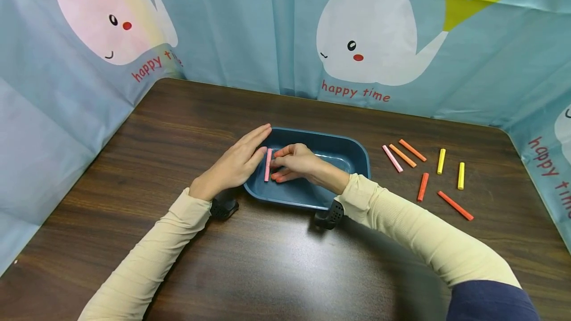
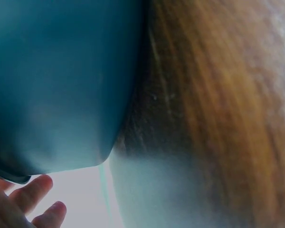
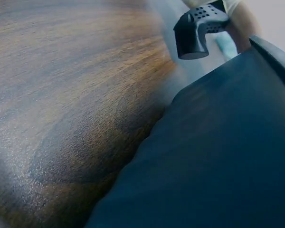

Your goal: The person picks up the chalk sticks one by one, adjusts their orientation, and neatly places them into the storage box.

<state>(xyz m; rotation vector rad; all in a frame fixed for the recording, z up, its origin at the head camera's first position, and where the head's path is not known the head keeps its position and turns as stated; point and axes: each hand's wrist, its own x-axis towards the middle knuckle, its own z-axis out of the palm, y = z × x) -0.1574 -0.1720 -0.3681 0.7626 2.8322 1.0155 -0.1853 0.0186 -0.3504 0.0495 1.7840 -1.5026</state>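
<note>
A dark blue plastic bin (image 1: 308,200) stands on the table, its outer wall filling much of both wrist views. Along its left rim lies my left hand (image 1: 232,165), fingers straight and together; in the left wrist view its fingertips (image 2: 51,216) show by the rim. A pink chalk stick (image 1: 268,165) is inside the bin at the left end, between my hands. My right hand (image 1: 301,162) reaches into the bin from the right, its fingers loosely spread just beside the pink stick. A speck of green shows by its fingertips, mostly hidden.
Right of the bin several chalk sticks lie scattered: a pink one (image 1: 392,158), orange ones (image 1: 412,150), yellow ones (image 1: 441,161) and red ones (image 1: 455,205). A blue curtain (image 1: 250,28) printed with whales borders the brown table (image 1: 250,266). A black camera (image 1: 330,216) sits on each wrist.
</note>
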